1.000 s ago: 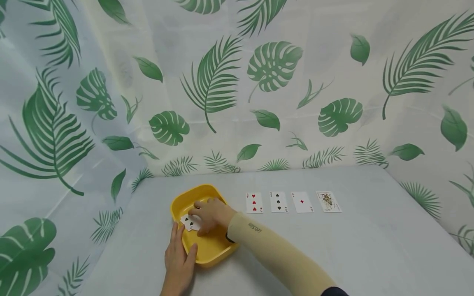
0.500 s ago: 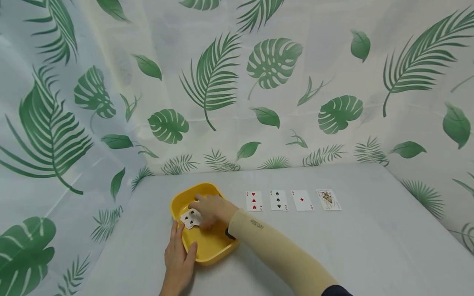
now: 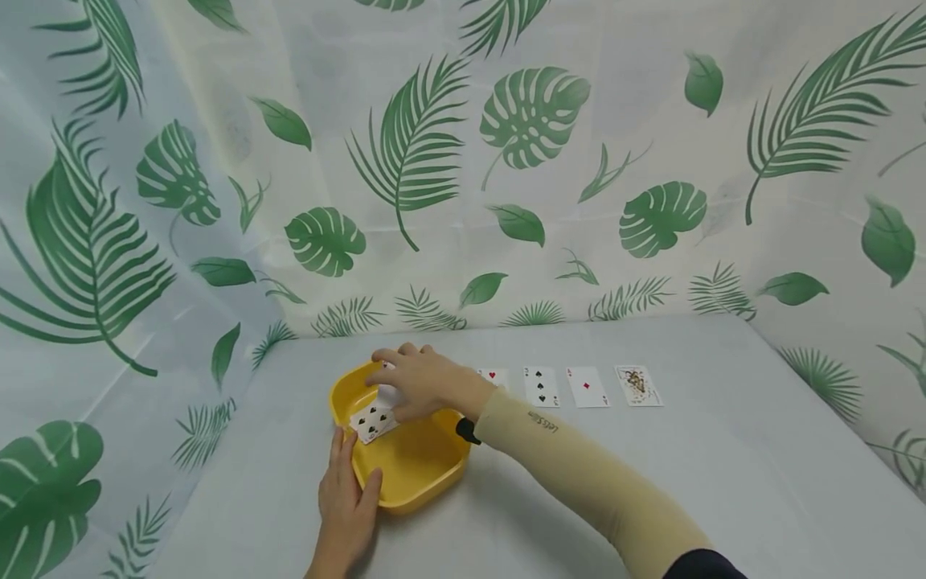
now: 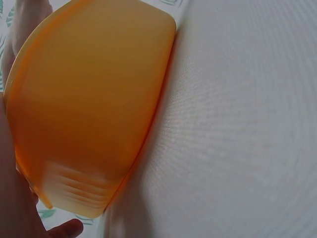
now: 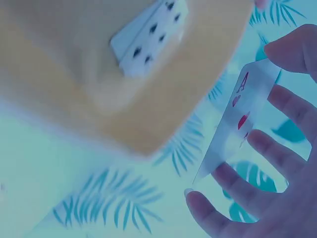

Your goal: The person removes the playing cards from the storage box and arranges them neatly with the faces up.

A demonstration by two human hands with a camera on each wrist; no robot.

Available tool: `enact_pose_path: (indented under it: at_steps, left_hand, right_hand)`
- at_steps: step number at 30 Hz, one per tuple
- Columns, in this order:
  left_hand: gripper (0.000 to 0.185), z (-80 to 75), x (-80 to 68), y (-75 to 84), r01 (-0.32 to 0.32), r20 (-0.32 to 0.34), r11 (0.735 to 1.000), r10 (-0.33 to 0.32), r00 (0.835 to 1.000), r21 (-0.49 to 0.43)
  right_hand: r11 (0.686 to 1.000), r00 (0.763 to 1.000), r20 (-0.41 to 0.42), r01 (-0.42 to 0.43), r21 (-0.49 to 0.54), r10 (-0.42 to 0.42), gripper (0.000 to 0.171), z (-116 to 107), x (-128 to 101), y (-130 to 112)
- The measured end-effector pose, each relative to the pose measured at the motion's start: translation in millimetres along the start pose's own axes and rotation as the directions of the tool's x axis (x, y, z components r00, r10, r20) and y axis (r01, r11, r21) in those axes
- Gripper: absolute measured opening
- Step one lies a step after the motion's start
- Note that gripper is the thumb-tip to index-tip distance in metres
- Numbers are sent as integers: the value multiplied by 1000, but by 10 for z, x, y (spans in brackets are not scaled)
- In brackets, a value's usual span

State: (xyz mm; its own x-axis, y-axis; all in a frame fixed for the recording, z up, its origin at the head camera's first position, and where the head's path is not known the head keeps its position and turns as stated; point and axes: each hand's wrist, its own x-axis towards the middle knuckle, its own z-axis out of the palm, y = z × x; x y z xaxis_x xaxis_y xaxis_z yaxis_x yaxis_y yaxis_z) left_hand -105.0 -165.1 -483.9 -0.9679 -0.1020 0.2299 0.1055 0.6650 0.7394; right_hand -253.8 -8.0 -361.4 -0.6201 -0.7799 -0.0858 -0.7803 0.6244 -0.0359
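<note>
My right hand (image 3: 423,382) is raised over the far part of the yellow tray (image 3: 427,494). It holds a red ace playing card (image 5: 240,114) by its edges, between thumb and fingertips; the pips look like hearts. Below, inside the tray by its left wall, lie overlapping playing cards (image 3: 371,424) with a spade card on top. My left hand (image 3: 346,503) presses against the tray's left side, fingers along the wall and thumb at the near rim. In the left wrist view the tray's outer wall (image 4: 94,89) fills much of the picture.
Right of the tray, cards lie face up in a row: a heart card (image 3: 494,375) partly hidden by my right wrist, a three of spades (image 3: 541,388), an ace of diamonds (image 3: 587,388) and a joker (image 3: 638,386). A leaf-printed sheet (image 3: 448,177) hangs behind the white table (image 3: 651,482).
My right hand has lifted from the pile in the tray, up and slightly right, with the ace card in its fingers. More of the spade card shows. My left hand has stayed in place.
</note>
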Motion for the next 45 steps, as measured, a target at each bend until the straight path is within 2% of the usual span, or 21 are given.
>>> enact_pose_path:
  at_steps: [9,18,27,45]
  left_hand:
    - [64,3,-7,-3,26,11,1000,-26,1000,3]
    - [65,1,-9,-1,54,42,998,-55,998,8]
    - [65,5,6,-1,30,17,1000,-30,999,-1]
    - [64,11,5,32,60,34,998,-60,998,-1]
  right_hand:
    - [1000,996,-92,3,-15,-5,57,-136,-454,447]
    - [998,990,-137,20,-66,-29,51,-118,-938,854]
    - [993,983,-172,38,-113,-57,47,163,-1377,1113]
    - [994,972,-227,-82,-77,63,45,648,-2232,1724]
